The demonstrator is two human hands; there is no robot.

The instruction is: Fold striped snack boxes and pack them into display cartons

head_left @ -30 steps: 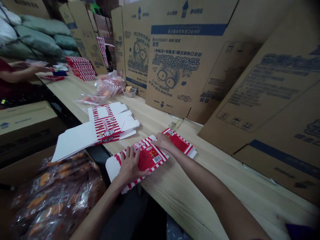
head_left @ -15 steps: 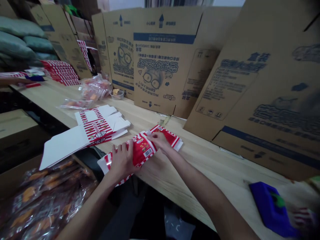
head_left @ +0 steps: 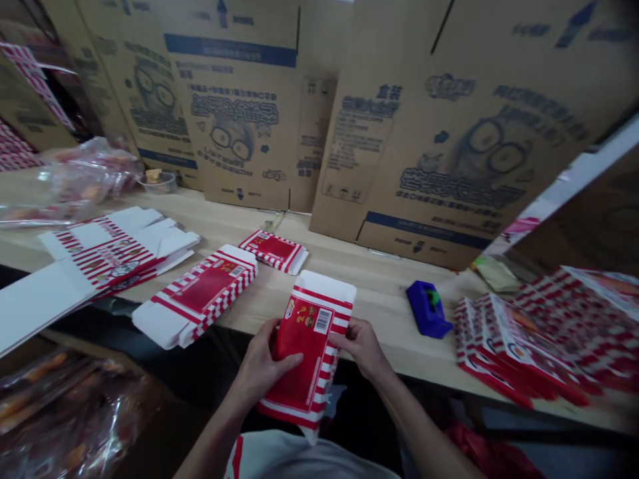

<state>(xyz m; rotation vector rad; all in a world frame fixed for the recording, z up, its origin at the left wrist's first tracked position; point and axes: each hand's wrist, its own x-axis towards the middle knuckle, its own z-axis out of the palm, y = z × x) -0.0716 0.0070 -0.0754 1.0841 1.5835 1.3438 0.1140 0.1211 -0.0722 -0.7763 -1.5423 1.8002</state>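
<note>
Red-and-white striped cardboard box point(head_left: 298, 340) w/ plain red front panel is up in both hands, over the table's near edge & in front of the wearer's body, white end pointing away, a white flap corner sticking out at the near end. L hand point(head_left: 263, 364) grips it from the left side: thumb laid flat across the red panel abt mid-length, index at the left edge, other fingers mostly hidden at the side/behind, so can't tell exactly how they sit. R hand point(head_left: 364, 346) is on the opposite, striped side, thumb tip against that wall just below the barcode, fingers curled nr the edge, partly hidden. So box sits btwn the two hands, clamped L thumb vs. fingers, R fingers steadying. On the pale wood table point(head_left: 382, 289), left of the held box: 2nd striped box w/ white end flaps point(head_left: 204, 286), lying red panel up; just beyond it, a smaller-looking red striped carton point(head_left: 275, 251). Further L, pile of flat white-and-striped card blanks point(head_left: 112, 256), overhanging the near edge. R side: blue tape dispenser w/ green centre point(head_left: 428, 309), then stacked red-and-white striped boxes point(head_left: 529, 339). Back: big brown printed cartons point(head_left: 239, 126) stand upright. Bottom L, clear plastic packets w/ orange contents point(head_left: 64, 419), blurred.
</note>
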